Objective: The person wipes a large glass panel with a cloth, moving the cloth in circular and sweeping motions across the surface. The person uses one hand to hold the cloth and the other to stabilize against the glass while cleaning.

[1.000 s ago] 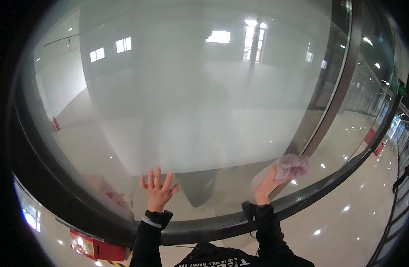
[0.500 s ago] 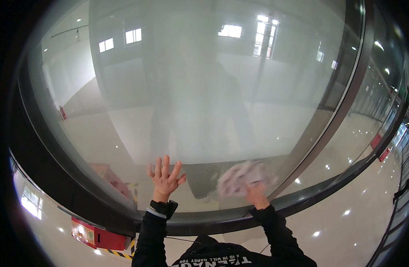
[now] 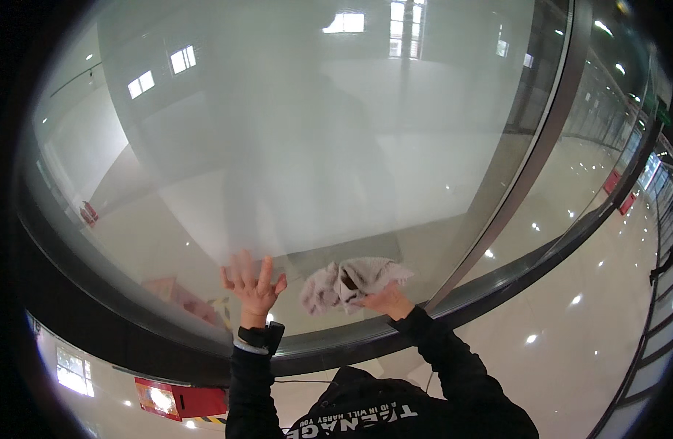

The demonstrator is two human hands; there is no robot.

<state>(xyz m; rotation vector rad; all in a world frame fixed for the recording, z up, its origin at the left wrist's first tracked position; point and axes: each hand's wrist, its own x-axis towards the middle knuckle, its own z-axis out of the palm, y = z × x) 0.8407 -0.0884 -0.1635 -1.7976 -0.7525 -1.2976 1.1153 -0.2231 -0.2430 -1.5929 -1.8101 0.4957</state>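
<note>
A large glass pane (image 3: 424, 175) fills most of the view, full of reflections. My left hand (image 3: 253, 290) is raised against or just in front of it, fingers spread and holding nothing. There is a dark watch on that wrist. To its right, my right hand (image 3: 386, 300) grips the right end of a crumpled greyish-pink cloth (image 3: 323, 290). The cloth is bunched in folds against the lower part of the glass. Some of the right fingers are hidden behind it.
A dark frame (image 3: 329, 344) borders the glass below, and a metal upright (image 3: 526, 179) divides it at the right. Low on the left stands a red box (image 3: 201, 402) with striped floor tape beside it. Glossy pale floor (image 3: 570, 322) spreads out on the right.
My right hand has moved the cloth leftward along the glass, closer to my left hand. The left hand stays spread, a little further left in view. The whole view has shifted slightly.
</note>
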